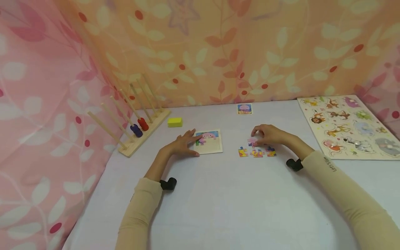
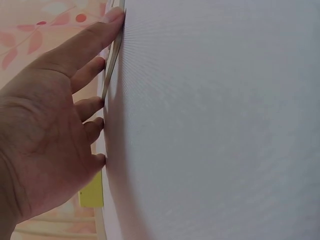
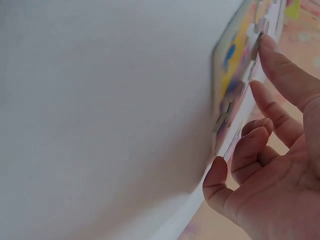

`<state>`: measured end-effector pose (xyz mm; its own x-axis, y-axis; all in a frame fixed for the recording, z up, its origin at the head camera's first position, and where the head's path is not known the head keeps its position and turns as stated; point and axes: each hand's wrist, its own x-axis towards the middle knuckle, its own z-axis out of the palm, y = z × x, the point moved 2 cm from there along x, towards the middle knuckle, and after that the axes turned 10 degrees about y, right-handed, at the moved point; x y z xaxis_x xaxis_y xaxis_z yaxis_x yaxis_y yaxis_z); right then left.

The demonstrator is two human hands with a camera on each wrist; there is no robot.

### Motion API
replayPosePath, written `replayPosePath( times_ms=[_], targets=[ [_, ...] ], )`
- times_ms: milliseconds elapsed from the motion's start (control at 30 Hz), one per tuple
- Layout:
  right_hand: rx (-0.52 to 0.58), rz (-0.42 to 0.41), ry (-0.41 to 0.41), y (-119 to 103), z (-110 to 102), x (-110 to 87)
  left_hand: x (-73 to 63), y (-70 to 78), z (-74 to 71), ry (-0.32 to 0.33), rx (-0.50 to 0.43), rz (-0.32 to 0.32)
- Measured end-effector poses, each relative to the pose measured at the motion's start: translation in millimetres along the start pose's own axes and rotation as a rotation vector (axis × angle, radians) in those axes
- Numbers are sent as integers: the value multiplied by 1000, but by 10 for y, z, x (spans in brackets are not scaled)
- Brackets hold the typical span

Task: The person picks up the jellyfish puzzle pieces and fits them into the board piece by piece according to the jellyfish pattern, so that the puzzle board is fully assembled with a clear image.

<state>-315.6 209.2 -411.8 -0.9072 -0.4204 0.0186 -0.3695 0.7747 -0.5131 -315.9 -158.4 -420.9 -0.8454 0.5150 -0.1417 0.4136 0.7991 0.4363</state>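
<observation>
My left hand (image 1: pixel 182 144) rests at the left side of a small jigsaw puzzle board (image 1: pixel 210 150), fingers spread. Its index finger lies over the picture and its thumb is at the near left corner. Pink-and-blue pieces fill the board's upper and left part; bare wood shows at lower right. Over the loose pieces, my right hand (image 1: pixel 270 134) pinches a pink-and-blue jigsaw piece (image 1: pixel 251 142) between thumb and index finger, the other fingers curled. Near it lie a yellow piece (image 1: pixel 242 152), a pink-and-yellow piece (image 1: pixel 257 153) and a yellow-and-blue piece (image 1: pixel 271 151).
A small picture card (image 1: pixel 244 109) lies at the back. To the left stand a yellow block (image 1: pixel 175 122) and a wooden peg rack (image 1: pixel 147 133) with red and blue beads. An animal peg puzzle board (image 1: pixel 347 126) lies at the right.
</observation>
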Motion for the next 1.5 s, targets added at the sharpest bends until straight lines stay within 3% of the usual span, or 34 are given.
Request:
replayPosePath(
  times_ms=[367,567,700,800,933,1133,1333,1500],
  targets=[
    [49,-27,26,40,-52,-74,9,-13,-4,19,-2,9],
    [22,-56,14,7,-16,-45,-15,4,23,15,-2,-2],
    [-56,-44,6,-26,-17,5,-25,1,28,17,4,-3],
    [-51,-31,-2,-77,-31,82,-24,-15,17,19,11,-9],
    [46,-31,-2,-229,-45,234,-17,-21,7,15,13,-10],
    [79,-84,19,-600,108,482,-2,-11,12,-1,4,-10],
    [48,-96,31,-936,420,714,-4,-21,-8,4,11,-9],
    [-5,-78,18,-1089,609,821,-12,-24,-5,9,-13,-8]
  ],
)
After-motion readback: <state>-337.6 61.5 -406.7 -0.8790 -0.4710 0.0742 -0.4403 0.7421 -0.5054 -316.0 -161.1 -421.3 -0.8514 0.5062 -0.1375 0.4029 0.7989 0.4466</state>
